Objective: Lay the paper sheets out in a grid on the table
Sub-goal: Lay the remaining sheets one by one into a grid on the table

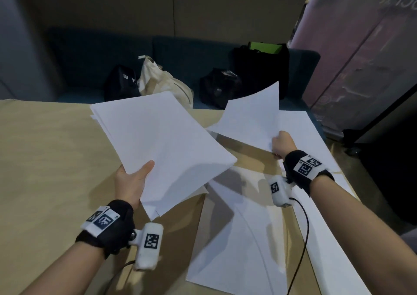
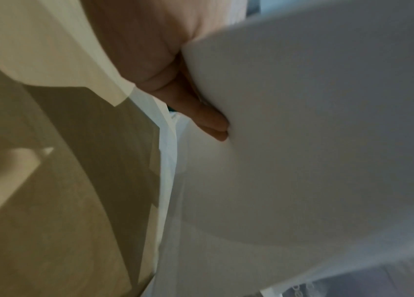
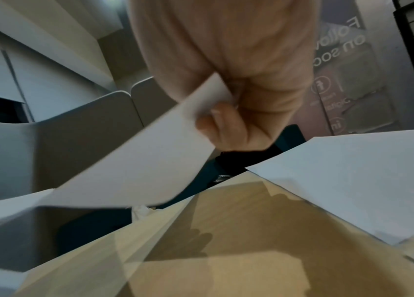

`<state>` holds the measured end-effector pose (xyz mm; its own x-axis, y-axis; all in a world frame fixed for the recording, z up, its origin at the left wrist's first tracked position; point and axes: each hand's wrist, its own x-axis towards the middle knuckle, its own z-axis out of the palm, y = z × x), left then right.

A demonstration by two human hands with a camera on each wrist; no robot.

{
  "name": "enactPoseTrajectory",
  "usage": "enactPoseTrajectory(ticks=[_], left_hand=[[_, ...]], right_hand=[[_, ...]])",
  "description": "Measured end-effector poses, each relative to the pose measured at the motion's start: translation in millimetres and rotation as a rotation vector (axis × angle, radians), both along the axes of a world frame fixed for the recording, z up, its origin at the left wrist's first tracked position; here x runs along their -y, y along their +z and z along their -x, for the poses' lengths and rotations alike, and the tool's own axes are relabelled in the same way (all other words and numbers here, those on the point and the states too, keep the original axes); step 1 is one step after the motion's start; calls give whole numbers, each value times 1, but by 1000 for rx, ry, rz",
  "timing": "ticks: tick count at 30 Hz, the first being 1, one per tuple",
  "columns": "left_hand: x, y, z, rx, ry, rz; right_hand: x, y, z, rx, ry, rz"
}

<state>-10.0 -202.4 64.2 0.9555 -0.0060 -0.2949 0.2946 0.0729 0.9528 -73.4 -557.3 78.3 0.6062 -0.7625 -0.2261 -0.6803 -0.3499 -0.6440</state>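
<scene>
My left hand (image 1: 132, 182) holds a stack of white paper sheets (image 1: 162, 145) above the table, thumb on top and fingers (image 2: 211, 122) underneath the stack (image 2: 315, 130). My right hand (image 1: 282, 143) pinches one single sheet (image 1: 250, 116) by its near corner and holds it in the air, curling upward, over the table's far right part. In the right wrist view the fingers (image 3: 226, 124) curl around that sheet (image 3: 137, 164). Two sheets lie flat on the tan table (image 1: 45, 159): one at the near middle (image 1: 237, 245), another at the far right (image 1: 300, 134).
More white paper runs along the table's right edge (image 1: 327, 227). Beyond the table stands a dark blue sofa (image 1: 180, 53) carrying black bags (image 1: 218, 87) and a cream tote bag (image 1: 158, 78). A printed banner (image 1: 361, 57) stands at the right.
</scene>
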Motion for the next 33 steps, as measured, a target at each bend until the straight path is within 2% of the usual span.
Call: enactPoseTrajectory(ticks=[6, 14, 16, 19, 22, 24, 33], left_hand=[[-10, 4, -8, 16, 128, 0], [-13, 5, -18, 15, 157, -11], [-12, 3, -19, -3, 148, -7], [-9, -1, -20, -38, 131, 3], [-8, -4, -19, -55, 119, 16], [-7, -5, -18, -55, 109, 23], [-12, -5, -19, -56, 100, 38]], right_hand=[[14, -18, -22, -198, 88, 43], [7, -42, -25, -321, -6, 97], [3, -44, -22, -354, 38, 218], [-5, -47, -20, -338, 231, 343], [-22, -52, -19, -404, 516, 381], [-36, -56, -21, -467, 613, 335], [-45, -59, -21, -505, 545, 278]])
